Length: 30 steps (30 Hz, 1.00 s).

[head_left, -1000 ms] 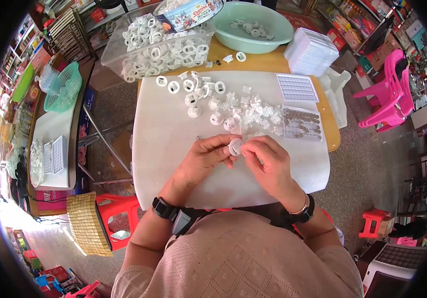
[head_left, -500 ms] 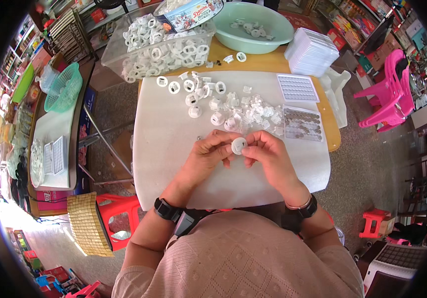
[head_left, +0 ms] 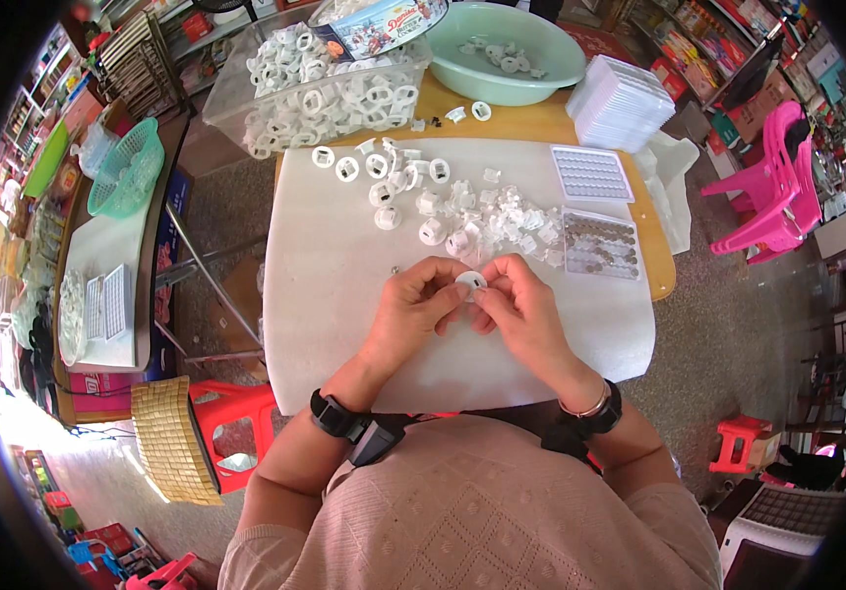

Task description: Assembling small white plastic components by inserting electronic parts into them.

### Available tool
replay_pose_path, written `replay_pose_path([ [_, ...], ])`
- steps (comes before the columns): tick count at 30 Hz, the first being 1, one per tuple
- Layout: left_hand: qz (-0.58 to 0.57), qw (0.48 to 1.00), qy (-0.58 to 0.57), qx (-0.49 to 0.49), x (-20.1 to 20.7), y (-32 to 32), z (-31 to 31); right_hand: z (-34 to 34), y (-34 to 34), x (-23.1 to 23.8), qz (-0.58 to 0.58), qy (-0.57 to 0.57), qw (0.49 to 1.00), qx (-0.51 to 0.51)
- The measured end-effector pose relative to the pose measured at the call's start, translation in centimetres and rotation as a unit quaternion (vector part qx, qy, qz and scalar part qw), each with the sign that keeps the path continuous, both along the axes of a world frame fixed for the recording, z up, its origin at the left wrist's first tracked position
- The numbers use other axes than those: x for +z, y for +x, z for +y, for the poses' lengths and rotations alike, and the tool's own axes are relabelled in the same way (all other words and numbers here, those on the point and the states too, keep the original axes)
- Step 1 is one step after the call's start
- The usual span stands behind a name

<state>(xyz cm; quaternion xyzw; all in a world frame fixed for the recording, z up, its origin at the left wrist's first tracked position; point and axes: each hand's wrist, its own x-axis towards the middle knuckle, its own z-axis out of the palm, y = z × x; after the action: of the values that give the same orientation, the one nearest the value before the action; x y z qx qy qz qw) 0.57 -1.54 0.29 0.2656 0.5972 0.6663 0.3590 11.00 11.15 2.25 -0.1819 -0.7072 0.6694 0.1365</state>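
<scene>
A small round white plastic cap sits pinched between the fingertips of the left hand and the right hand, both closed on it just above the white sheet covering the bench. Beyond the hands, near them, lies a scatter of loose white plastic rings and clear bits, with a flat clear tray of small dark parts to the right. Farther back stand a clear plastic bin heaped with white rings and a pale green basin.
</scene>
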Motion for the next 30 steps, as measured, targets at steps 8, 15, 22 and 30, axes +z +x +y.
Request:
replay_pose_path([
  [8, 0.023, 1.000, -0.006, 0.007, 0.3, 0.4, 0.2, 0.3, 0.1, 0.8, -0.047, -0.012, 0.999, 0.012],
  [15, 0.111, 0.993, -0.024, 0.013, -0.9, 0.5, 0.1, 0.4, 0.3, 0.0, -0.045, -0.018, 0.999, 0.016],
  [22, 0.058, 0.997, -0.048, -0.012, 0.2, 0.4, 0.3, 0.6, 0.0, 0.6, -0.086, 0.003, 0.996, 0.001],
  [30, -0.080, 0.994, 0.066, -0.019, 0.4, -0.6, -0.4, -0.3, -0.2, 1.4, -0.035, 0.038, 0.998, 0.046],
])
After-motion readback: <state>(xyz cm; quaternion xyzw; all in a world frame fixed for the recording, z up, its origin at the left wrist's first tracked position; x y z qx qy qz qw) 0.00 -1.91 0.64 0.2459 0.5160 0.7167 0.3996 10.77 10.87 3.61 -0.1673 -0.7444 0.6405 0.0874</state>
